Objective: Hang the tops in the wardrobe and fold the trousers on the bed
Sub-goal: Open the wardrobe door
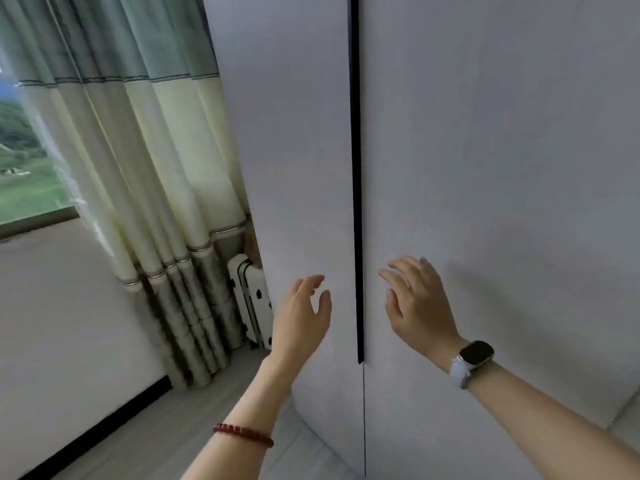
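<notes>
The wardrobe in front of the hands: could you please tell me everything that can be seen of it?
The wardrobe fills the right of the view: two tall, plain doors in a matt, pale grey-white finish. Both doors are shut. A dark vertical groove, probably a recessed pull, runs between them and ends low down, where only a thin seam continues. No knobs show. The left hand and right hand hover open on either side of the groove; whether they touch the doors cannot be told. A curtain hangs to its left.

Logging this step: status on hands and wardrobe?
Left hand and right hand open, empty, either side of dark handle strip. Pale grey wardrobe doors closed. No clothes visible.
</notes>
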`<state>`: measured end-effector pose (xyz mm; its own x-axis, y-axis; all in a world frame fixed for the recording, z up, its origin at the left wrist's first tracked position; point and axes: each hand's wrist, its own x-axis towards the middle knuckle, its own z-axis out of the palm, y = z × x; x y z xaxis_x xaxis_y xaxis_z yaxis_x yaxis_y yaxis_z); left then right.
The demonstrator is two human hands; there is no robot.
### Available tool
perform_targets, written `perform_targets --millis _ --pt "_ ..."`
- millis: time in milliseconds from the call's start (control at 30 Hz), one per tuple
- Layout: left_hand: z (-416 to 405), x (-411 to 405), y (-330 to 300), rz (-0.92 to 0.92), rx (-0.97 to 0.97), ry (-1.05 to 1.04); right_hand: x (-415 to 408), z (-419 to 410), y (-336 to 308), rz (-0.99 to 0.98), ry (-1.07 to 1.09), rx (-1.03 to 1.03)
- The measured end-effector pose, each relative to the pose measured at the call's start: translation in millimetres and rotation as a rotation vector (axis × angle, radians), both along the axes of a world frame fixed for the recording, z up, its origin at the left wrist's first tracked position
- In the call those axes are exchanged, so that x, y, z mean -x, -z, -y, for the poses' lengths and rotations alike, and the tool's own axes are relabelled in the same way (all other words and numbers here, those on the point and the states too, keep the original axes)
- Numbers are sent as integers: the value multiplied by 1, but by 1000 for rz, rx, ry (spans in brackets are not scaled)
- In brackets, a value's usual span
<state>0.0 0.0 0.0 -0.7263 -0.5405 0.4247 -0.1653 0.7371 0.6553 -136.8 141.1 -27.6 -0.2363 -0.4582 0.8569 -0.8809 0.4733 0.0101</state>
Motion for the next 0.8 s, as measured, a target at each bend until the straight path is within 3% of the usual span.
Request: perform_targets --millis 133,333,433,600,800 --pt "38 64 -8 -61 90 75 28 26 -16 -240 232 -81" --pt "63 154 -12 -275 263 157 66 41 -8 -297 747 -205" --pt "69 175 -12 -366 357 161 64 47 -6 -294 905 -260" --pt "76 188 -15 -502 414 200 54 52 -12 -270 998 -330" --pt "82 170 -27 -365 347 352 31 57 -27 -170 1050 -383"
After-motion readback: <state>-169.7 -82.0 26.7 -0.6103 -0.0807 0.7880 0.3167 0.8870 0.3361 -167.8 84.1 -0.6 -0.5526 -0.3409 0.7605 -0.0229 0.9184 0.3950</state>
